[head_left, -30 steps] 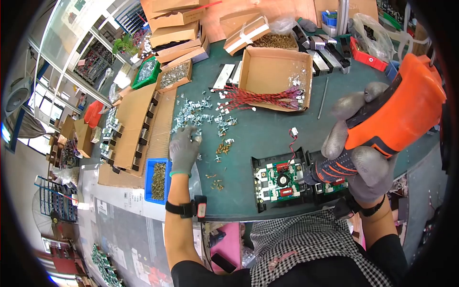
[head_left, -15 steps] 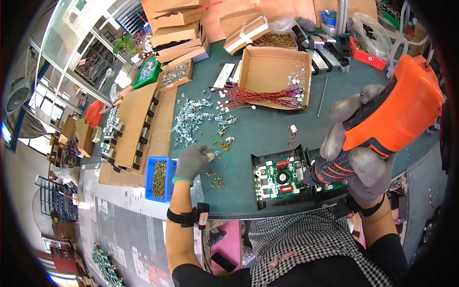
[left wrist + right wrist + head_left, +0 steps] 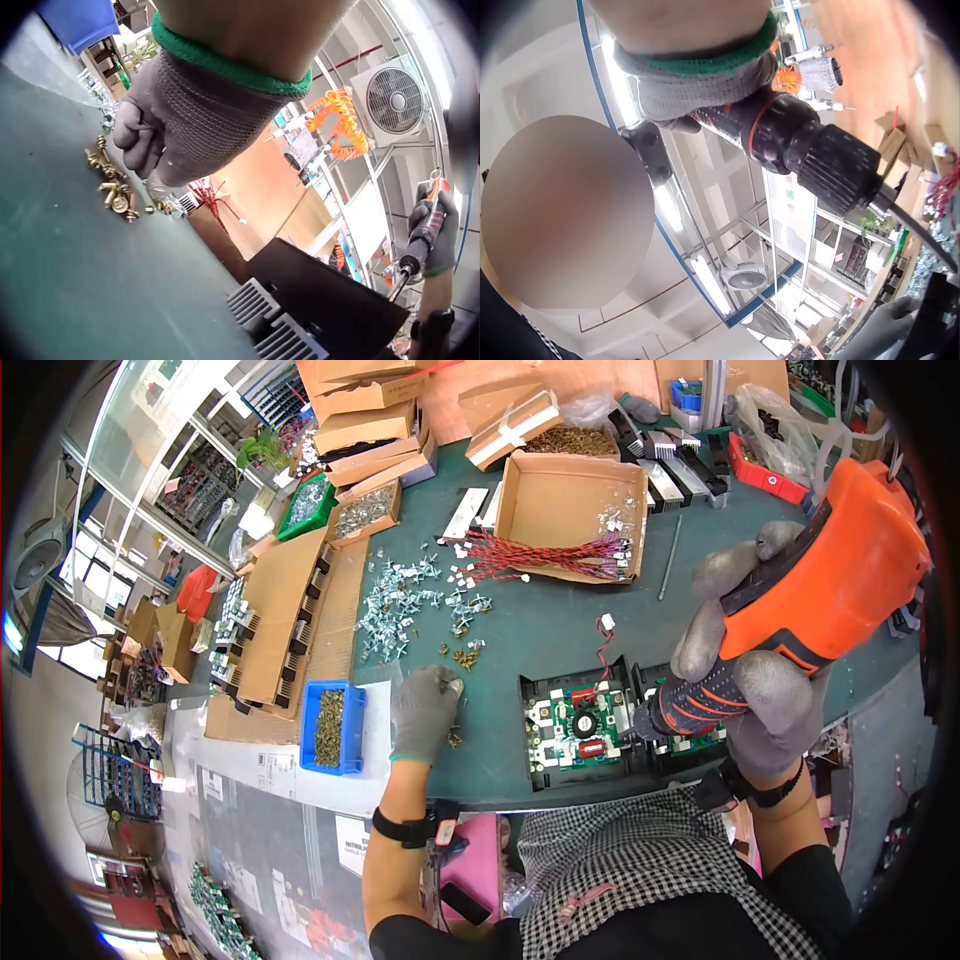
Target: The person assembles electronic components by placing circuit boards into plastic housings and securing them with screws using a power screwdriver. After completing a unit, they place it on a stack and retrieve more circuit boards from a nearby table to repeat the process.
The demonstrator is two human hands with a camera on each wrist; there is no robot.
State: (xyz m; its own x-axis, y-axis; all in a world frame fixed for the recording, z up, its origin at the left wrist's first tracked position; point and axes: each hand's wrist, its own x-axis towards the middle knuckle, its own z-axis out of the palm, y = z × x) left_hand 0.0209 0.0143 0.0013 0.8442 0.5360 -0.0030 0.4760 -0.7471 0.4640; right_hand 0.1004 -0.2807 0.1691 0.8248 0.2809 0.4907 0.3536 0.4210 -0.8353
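The gloved right hand (image 3: 765,690) grips an orange and black power drill (image 3: 830,575), whose black chuck (image 3: 840,169) and long bit show in the right wrist view. The drill's front end is over a green circuit board (image 3: 585,728) in a black housing. The gloved left hand (image 3: 425,712) is low over the green table, its fingers curled; in the left wrist view the hand (image 3: 199,120) is beside a small pile of brass screws (image 3: 112,184). Whether a screw is between its fingertips is hidden.
Left of the left hand stands a blue bin (image 3: 352,730) of screws. Silvery parts (image 3: 395,610) lie scattered behind it. A cardboard box (image 3: 570,505) with red wires (image 3: 540,555) stands further back, a thin rod (image 3: 671,558) to its right.
The left hand has moved from the silvery parts toward the body, down to the brass screws. The blue bin has shifted slightly. The right hand still grips the drill, with little movement.
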